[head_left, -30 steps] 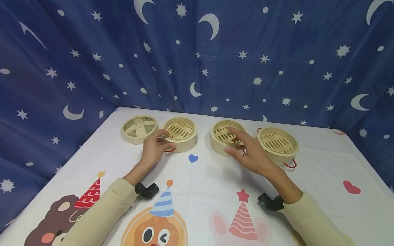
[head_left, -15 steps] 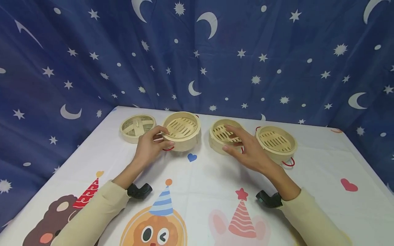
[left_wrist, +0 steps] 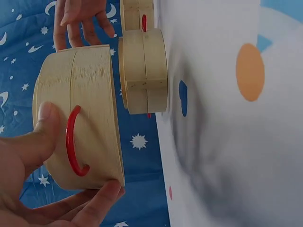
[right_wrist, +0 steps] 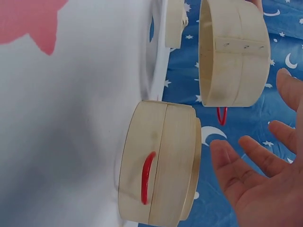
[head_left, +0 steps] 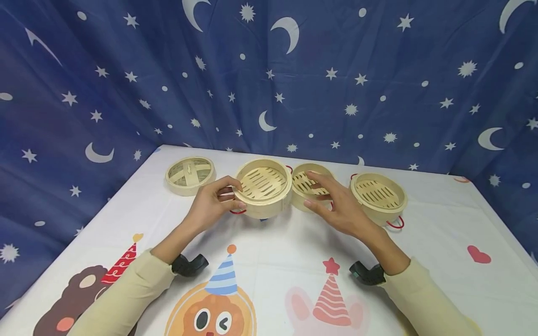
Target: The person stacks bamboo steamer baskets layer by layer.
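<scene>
My left hand grips a round bamboo steamer basket by its near left side, with thumb and fingers on its wall. That basket is raised off the cloth, its slatted floor visible from above and a red loop handle by my thumb in the left wrist view. Its right edge overlaps a second bamboo steamer basket in the head view. Over this second basket, which sits on the table, hovers my right hand, fingers spread and relaxed. The right wrist view shows a gap between that hand and the standing basket.
A third steamer basket with red handles stands to the right. At the far left lies a bamboo lid with crossed strips. A white cartoon-print cloth covers the table, and a blue star-and-moon curtain hangs behind.
My left hand has lifted its steamer basket from beside the lid and carried it right and nearer, up to the second basket. My right hand stays almost still.
</scene>
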